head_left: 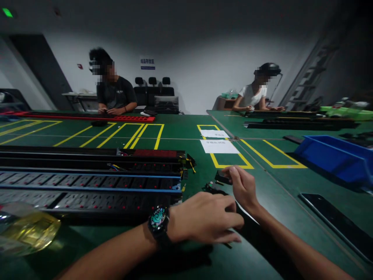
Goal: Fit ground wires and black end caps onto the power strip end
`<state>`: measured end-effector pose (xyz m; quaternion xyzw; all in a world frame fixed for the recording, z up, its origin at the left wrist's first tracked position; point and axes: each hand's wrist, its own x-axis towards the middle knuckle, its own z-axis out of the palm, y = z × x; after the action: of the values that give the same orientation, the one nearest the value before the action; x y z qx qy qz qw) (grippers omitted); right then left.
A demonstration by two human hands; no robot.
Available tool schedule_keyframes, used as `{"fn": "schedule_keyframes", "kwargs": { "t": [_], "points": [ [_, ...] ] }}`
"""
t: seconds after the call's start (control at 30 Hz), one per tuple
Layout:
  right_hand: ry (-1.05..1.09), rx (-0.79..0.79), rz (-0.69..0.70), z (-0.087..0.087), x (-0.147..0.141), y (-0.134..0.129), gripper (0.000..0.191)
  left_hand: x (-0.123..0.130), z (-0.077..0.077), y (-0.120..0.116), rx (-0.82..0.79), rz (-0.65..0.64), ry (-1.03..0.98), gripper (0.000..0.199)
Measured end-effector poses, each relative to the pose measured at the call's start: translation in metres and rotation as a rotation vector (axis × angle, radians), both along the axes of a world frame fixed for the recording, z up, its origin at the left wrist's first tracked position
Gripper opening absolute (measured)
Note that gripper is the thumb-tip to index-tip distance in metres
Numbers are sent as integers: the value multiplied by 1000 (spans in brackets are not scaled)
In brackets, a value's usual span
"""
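My left hand, with a black watch on its wrist, reaches over the green table with fingers bent and somewhat blurred; whether it holds something cannot be made out. Just beyond it, my right hand pinches a small black block. Small dark parts lie on the table between the hands. Left of them are long black strips with rows of sockets and red dots, some edged in blue.
A blue bin and a dark flat device are at the right. White papers lie ahead. A bottle of yellow liquid is at lower left. Two people work across the table.
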<state>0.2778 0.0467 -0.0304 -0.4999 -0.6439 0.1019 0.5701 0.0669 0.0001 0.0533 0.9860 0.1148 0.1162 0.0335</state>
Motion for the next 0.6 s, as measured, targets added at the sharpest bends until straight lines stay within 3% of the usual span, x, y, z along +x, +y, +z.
{"fn": "schedule_keyframes", "kwargs": {
  "t": [0.07,0.17,0.27,0.33,0.43,0.6],
  "points": [
    [-53,-4,7,-2,1,0,48,-12,13,16,-19,87,-14,23],
    [-131,-2,50,-2,-2,0,48,-39,21,48,-53,366,-128,27],
    [-179,-15,89,-3,-7,-1,46,-65,13,81,-55,655,-154,29],
    [-207,-30,110,-6,-10,0,44,-76,2,96,-49,776,-100,30],
    [-252,-48,134,-11,-11,2,42,-85,-15,108,-44,868,-19,29],
    [-388,-61,154,-16,-9,4,34,-92,-32,117,-50,891,29,23]
  ]
}}
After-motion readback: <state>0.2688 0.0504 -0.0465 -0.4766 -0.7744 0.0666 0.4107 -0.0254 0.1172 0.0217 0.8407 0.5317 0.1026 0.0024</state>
